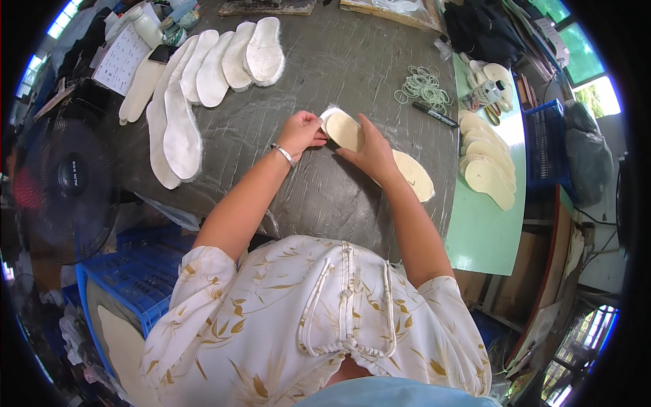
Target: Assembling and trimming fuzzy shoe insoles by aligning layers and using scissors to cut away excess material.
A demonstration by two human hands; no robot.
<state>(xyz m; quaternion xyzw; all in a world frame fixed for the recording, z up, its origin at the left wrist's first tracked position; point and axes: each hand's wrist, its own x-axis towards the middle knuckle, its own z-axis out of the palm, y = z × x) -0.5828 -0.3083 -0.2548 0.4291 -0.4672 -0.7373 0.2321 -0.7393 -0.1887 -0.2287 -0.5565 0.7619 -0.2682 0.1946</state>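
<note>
A cream insole lies slantwise on the dark table over a white fuzzy-edged layer, which peeks out at its far end. My left hand pinches the edge of that layer at the far left end, fingertips together. Across the insole's middle rests my right hand, thumb on one side and fingers on the other, holding it. Beyond the right wrist the wider near end of the insole comes into view, with a small dark mark. My palm hides the middle part.
White fleecy insoles lie overlapped at the far left. Rubber bands and a black marker lie to the right. Cream insole pieces are fanned on a green board. A fan and blue crate stand left.
</note>
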